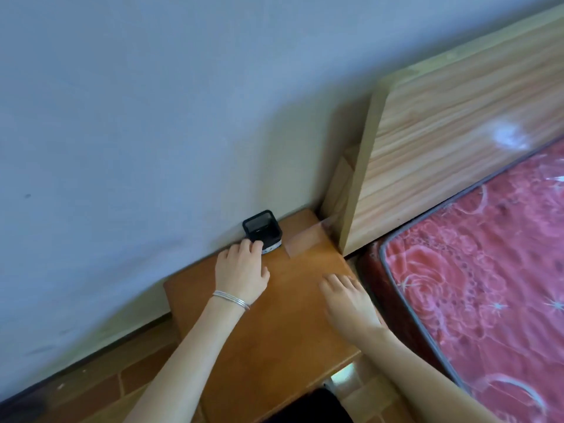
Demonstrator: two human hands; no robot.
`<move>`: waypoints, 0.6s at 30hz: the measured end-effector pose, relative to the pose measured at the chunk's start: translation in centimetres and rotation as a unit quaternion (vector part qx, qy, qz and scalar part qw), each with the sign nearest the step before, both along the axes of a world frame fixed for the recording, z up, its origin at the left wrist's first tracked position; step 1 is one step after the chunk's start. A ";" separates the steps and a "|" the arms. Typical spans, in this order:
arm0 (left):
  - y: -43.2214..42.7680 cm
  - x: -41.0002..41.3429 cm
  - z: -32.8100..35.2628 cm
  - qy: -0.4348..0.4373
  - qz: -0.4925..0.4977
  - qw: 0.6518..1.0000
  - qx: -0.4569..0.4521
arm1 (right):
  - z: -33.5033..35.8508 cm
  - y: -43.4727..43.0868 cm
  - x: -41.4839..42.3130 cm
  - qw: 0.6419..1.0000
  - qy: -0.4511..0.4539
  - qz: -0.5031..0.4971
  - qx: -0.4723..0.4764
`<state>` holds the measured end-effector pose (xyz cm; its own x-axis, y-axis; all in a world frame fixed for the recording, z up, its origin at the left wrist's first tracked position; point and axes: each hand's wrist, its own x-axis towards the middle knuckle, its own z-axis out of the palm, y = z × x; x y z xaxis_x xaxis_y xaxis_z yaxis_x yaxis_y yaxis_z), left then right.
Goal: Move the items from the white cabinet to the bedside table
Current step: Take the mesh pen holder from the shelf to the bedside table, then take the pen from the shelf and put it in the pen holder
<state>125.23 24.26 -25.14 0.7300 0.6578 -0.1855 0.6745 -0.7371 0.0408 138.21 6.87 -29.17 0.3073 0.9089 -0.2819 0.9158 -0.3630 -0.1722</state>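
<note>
A small black square mesh holder [263,228] with a pale band at its base stands upright at the back of the orange-brown bedside table [290,331], against the wall. My left hand [241,270], with a silver bracelet at the wrist, has its fingertips on the holder's near side. My right hand [349,300] hovers open above the table's right side, fingers spread, holding nothing. The white cabinet is not in view.
A wooden headboard [451,141] rises right of the table. A bed with a red flowered mattress [488,285] lies at the right. A pale blue-grey wall [137,117] runs behind. Brown floor tiles [91,392] show at the lower left.
</note>
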 end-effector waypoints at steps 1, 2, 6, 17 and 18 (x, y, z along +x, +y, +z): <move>-0.8 0.2 1.9 0.012 -0.026 1.000 0.007 | 1.9 -0.3 0.6 0.999 -0.012 -0.012 0.028; -1.7 0.4 3.7 0.016 -0.056 0.998 0.008 | 3.8 -0.8 1.1 0.998 -0.024 -0.021 0.050; -5.6 1.9 11.2 -0.021 -0.171 0.985 -0.002 | 12.1 -4.1 2.4 0.988 -0.080 -0.055 0.119; -19.0 11.1 28.6 -0.197 -0.457 0.867 0.011 | 30.9 -23.0 1.4 0.924 -0.239 -0.265 0.139; -20.4 11.8 29.3 -0.207 -0.474 0.856 0.015 | 31.9 -24.5 0.8 0.916 -0.245 -0.288 0.137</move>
<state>137.04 3.89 4.18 0.9372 -0.2664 0.2249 -0.2947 -0.9501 0.1027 139.03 -17.61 2.76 0.7868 0.5720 0.2319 0.5775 -0.8148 0.0503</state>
